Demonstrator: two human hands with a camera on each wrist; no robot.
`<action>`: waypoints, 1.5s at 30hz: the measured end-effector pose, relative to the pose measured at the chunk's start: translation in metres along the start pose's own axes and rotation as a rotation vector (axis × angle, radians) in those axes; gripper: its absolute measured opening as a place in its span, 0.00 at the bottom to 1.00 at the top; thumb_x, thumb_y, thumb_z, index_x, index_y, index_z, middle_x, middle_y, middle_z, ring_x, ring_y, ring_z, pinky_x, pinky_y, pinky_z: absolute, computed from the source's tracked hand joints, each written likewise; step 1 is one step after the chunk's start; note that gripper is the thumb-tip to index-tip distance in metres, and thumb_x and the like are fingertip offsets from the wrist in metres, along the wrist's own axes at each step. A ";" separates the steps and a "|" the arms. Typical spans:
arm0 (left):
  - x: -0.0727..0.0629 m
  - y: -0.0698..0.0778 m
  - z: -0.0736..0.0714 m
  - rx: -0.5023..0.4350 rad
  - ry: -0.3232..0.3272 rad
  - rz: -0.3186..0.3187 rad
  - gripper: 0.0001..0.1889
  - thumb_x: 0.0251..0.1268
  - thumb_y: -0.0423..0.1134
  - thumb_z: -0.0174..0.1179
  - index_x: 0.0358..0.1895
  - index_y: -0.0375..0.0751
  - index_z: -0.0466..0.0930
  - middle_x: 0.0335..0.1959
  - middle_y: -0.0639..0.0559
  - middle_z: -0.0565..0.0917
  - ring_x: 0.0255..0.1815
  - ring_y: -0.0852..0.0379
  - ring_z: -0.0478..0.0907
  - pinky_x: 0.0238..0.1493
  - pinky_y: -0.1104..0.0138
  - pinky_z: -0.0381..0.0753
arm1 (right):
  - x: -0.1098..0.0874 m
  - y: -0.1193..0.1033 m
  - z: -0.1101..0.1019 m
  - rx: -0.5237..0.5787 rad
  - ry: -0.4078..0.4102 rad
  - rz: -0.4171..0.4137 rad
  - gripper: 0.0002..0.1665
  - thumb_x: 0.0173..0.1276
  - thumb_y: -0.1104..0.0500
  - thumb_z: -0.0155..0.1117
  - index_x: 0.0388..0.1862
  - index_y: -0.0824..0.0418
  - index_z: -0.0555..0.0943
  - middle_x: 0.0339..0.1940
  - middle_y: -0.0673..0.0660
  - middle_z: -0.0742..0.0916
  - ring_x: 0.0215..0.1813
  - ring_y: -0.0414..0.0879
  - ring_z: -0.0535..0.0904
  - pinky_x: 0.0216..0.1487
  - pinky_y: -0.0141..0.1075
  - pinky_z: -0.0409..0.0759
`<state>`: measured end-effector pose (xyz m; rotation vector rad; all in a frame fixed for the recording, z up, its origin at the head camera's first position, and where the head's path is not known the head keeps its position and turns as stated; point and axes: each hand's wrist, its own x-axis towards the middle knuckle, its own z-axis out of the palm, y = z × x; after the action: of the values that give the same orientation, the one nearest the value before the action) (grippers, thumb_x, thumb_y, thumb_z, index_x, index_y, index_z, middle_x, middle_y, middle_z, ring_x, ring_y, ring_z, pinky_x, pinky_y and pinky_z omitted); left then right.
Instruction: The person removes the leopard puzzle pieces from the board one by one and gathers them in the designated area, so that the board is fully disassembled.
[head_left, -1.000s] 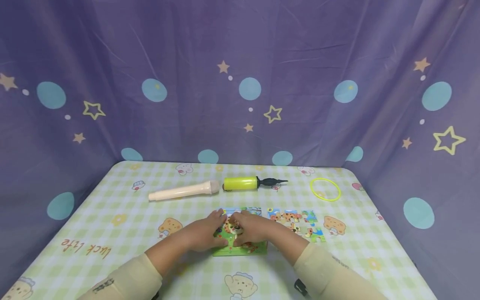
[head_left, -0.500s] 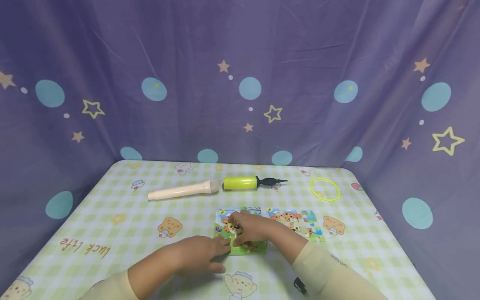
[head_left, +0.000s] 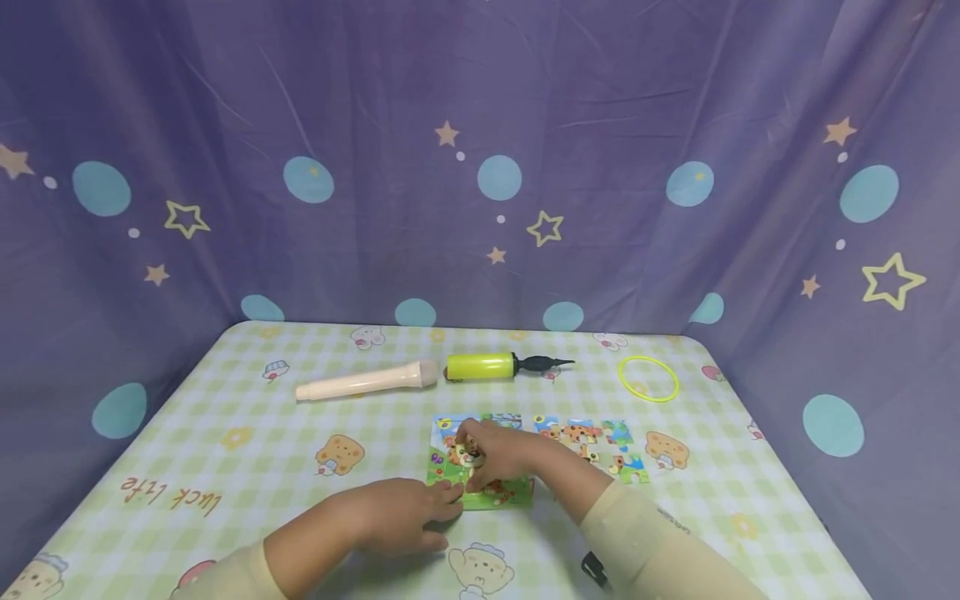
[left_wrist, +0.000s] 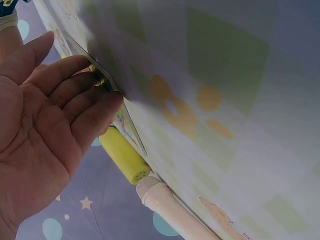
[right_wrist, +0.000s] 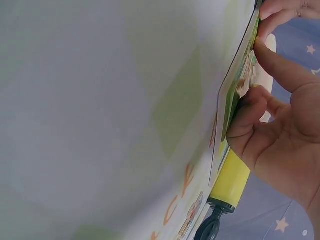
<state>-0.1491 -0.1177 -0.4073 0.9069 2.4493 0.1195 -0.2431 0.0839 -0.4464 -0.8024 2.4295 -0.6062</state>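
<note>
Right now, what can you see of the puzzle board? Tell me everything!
The puzzle board looks like flat card with a pale edge, showing green grass, blue sky and an orange animal. It lies on the checked tablecloth. The left hand touches its near left corner; the right hand touches and hides part of its middle.

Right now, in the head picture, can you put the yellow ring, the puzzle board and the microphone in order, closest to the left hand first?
1. Puzzle board: right at the left hand, on its right side.
2. Microphone: farther back, on the table's left side.
3. Yellow ring: at the back right.
</note>
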 end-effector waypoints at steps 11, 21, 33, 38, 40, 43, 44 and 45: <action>0.003 0.000 0.000 0.055 0.001 0.029 0.26 0.72 0.52 0.53 0.72 0.56 0.68 0.77 0.56 0.62 0.74 0.50 0.65 0.71 0.55 0.68 | 0.001 0.006 -0.001 0.152 -0.007 -0.071 0.20 0.71 0.47 0.62 0.57 0.44 0.66 0.34 0.50 0.78 0.32 0.41 0.73 0.37 0.36 0.75; 0.004 -0.003 0.003 -0.005 0.003 0.026 0.25 0.72 0.49 0.54 0.71 0.57 0.69 0.76 0.57 0.62 0.74 0.51 0.65 0.72 0.55 0.67 | -0.002 0.005 -0.003 0.045 0.130 -0.146 0.06 0.74 0.48 0.58 0.45 0.44 0.72 0.37 0.40 0.83 0.35 0.35 0.79 0.38 0.32 0.78; 0.001 -0.006 0.004 -0.058 0.029 -0.006 0.24 0.71 0.49 0.53 0.70 0.61 0.70 0.76 0.61 0.63 0.74 0.50 0.65 0.72 0.55 0.65 | -0.031 0.036 -0.034 0.264 0.133 -0.152 0.03 0.76 0.55 0.56 0.43 0.53 0.76 0.33 0.53 0.86 0.34 0.51 0.84 0.34 0.42 0.83; 0.001 -0.006 0.004 -0.045 0.044 -0.007 0.25 0.71 0.49 0.53 0.70 0.61 0.70 0.76 0.60 0.63 0.74 0.49 0.65 0.73 0.54 0.65 | -0.046 0.055 -0.042 0.331 0.106 -0.121 0.06 0.75 0.56 0.57 0.43 0.57 0.76 0.33 0.58 0.86 0.31 0.55 0.83 0.35 0.51 0.83; 0.001 -0.006 0.005 -0.043 0.049 -0.008 0.25 0.71 0.49 0.53 0.70 0.61 0.70 0.76 0.61 0.63 0.74 0.49 0.65 0.73 0.54 0.64 | -0.052 0.062 -0.044 0.347 0.092 -0.096 0.07 0.75 0.56 0.58 0.43 0.59 0.76 0.32 0.58 0.86 0.30 0.55 0.82 0.34 0.50 0.83; 0.001 -0.006 0.005 -0.043 0.052 -0.011 0.24 0.71 0.49 0.53 0.70 0.62 0.70 0.76 0.61 0.63 0.74 0.49 0.64 0.73 0.54 0.64 | -0.060 0.069 -0.045 0.373 0.071 -0.044 0.07 0.74 0.56 0.59 0.42 0.60 0.76 0.31 0.58 0.85 0.28 0.52 0.81 0.32 0.47 0.83; 0.001 -0.006 0.005 -0.042 0.051 -0.011 0.24 0.71 0.49 0.53 0.70 0.62 0.70 0.76 0.62 0.63 0.74 0.50 0.64 0.73 0.53 0.64 | -0.062 0.071 -0.045 0.379 0.064 -0.028 0.07 0.74 0.57 0.59 0.42 0.60 0.76 0.31 0.58 0.85 0.27 0.51 0.80 0.31 0.46 0.82; 0.002 -0.006 0.005 -0.041 0.050 -0.011 0.24 0.71 0.49 0.53 0.70 0.62 0.70 0.76 0.62 0.63 0.74 0.50 0.64 0.73 0.53 0.64 | -0.064 0.073 -0.045 0.389 0.057 -0.011 0.08 0.74 0.57 0.60 0.42 0.61 0.76 0.31 0.59 0.85 0.26 0.50 0.80 0.30 0.45 0.82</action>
<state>-0.1512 -0.1220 -0.4142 0.8823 2.4886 0.1904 -0.2550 0.1894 -0.4311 -0.6421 2.2515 -1.0761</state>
